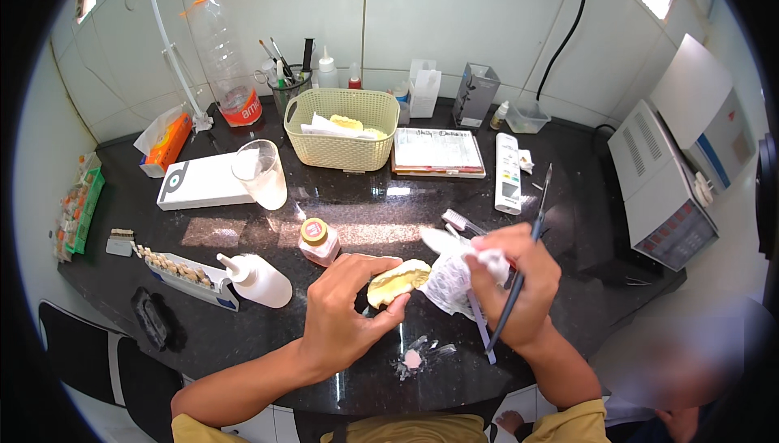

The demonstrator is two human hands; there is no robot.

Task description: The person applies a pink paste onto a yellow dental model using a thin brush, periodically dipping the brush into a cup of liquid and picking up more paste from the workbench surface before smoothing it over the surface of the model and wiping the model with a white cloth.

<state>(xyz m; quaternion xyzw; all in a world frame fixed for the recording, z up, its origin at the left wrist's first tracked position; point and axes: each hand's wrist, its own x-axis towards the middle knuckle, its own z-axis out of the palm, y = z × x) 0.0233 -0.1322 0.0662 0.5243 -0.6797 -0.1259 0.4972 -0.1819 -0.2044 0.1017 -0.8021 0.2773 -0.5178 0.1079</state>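
Observation:
Between the thumb and fingers of my left hand (345, 301) is a pale yellow plaster dental cast (398, 283), its hollow side facing up. A thin dark-handled brush (514, 290) lies across my right hand (527, 277), bristles pointing away from me. The same hand pinches a crumpled white tissue (491, 263), just right of the cast. Beneath it lies a crumpled clear plastic bag (445, 287) with a purple strip (480, 325) at its side. A pink blob (413, 358) with whitish smears sits on the counter in front of me.
Left of my hands stand a pink jar (318, 242), a white squeeze bottle (264, 281) and a clear cup (261, 175). A woven basket (341, 147) with yellow casts is at the back. A white boxy device (661, 183) is at right, and a person (677, 362) sits nearby.

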